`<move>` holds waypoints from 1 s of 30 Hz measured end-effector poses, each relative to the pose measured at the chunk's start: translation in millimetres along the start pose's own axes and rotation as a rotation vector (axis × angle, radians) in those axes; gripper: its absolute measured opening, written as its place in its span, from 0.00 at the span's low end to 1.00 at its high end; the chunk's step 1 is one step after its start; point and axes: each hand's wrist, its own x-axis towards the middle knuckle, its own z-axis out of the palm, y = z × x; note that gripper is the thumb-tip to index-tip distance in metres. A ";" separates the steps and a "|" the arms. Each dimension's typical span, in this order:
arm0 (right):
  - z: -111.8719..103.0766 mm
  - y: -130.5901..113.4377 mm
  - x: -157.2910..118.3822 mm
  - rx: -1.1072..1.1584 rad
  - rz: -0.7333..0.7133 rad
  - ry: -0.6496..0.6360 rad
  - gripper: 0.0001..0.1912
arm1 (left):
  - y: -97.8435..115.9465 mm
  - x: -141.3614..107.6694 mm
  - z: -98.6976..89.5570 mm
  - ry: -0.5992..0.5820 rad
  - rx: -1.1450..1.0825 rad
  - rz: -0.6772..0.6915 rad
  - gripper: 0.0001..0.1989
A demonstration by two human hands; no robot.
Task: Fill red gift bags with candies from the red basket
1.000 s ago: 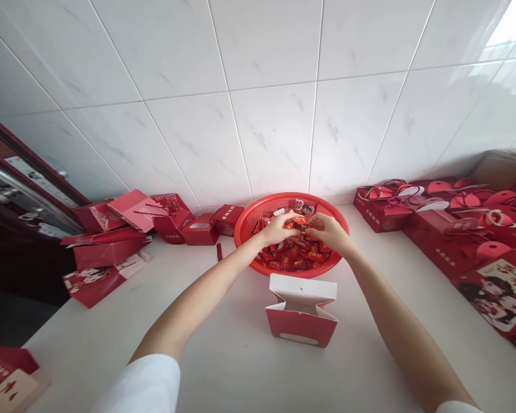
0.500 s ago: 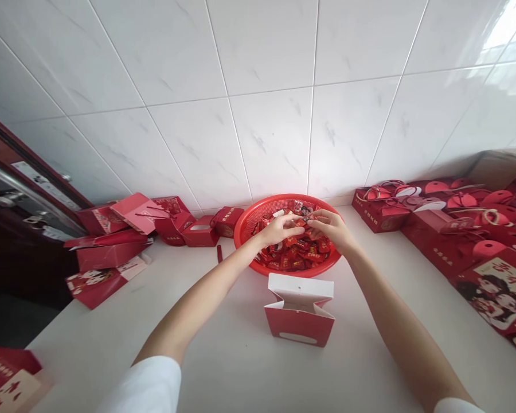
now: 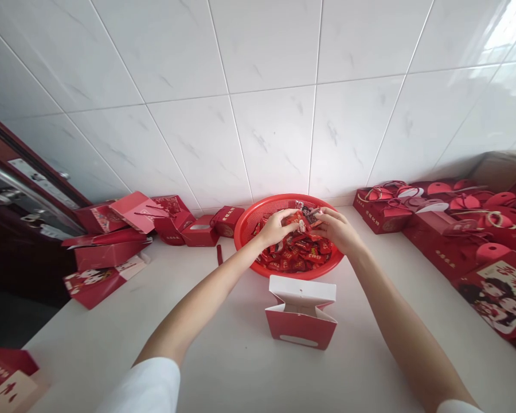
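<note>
Both hands are over a red plastic basket [image 3: 245, 229] holding many red wrapped candies [image 3: 298, 261]. My left hand [image 3: 278, 227] is closed round a red candy packet [image 3: 296, 218] at the middle of the basket. My right hand [image 3: 336, 228] has its fingers bent round a wrapped candy with a grey and dark print [image 3: 312, 215], at the basket's right side. In front of the basket an open red box [image 3: 301, 328] with a white inner flap stands upright, touched by neither hand.
Red boxes [image 3: 107, 252] are piled at the left, with smaller ones [image 3: 200, 232] along the wall. Many red boxes with cord handles [image 3: 447, 241] crowd the right. Another box [image 3: 8, 378] lies at the lower left. A tiled wall [image 3: 270, 137] rises behind the white table [image 3: 223, 355].
My hands have moved slightly apart over the basket. A red packet now shows at my left fingers and a grey and dark one at my right.
</note>
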 end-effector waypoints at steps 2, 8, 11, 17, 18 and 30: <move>1.7 0.0 -1.9 0.007 0.037 -0.096 0.14 | -2.8 0.3 2.7 -0.045 -0.082 -0.009 0.21; 3.7 3.4 -2.3 0.015 0.034 -0.137 0.15 | -10.0 -1.1 6.6 -0.108 -0.151 -0.072 0.23; 3.0 4.6 -0.7 0.010 0.019 -0.133 0.17 | -9.4 -2.1 6.8 -0.069 -0.092 -0.063 0.27; 1.9 5.6 2.3 0.140 -0.030 0.023 0.19 | -2.0 -3.9 8.0 -0.056 0.097 -0.034 0.25; 1.8 5.4 2.8 0.174 -0.031 0.048 0.19 | -0.8 -4.6 8.1 -0.112 0.157 -0.049 0.21; 0.4 5.3 9.0 0.357 -0.018 0.218 0.12 | 7.7 -2.4 10.0 -0.458 0.845 -0.041 0.21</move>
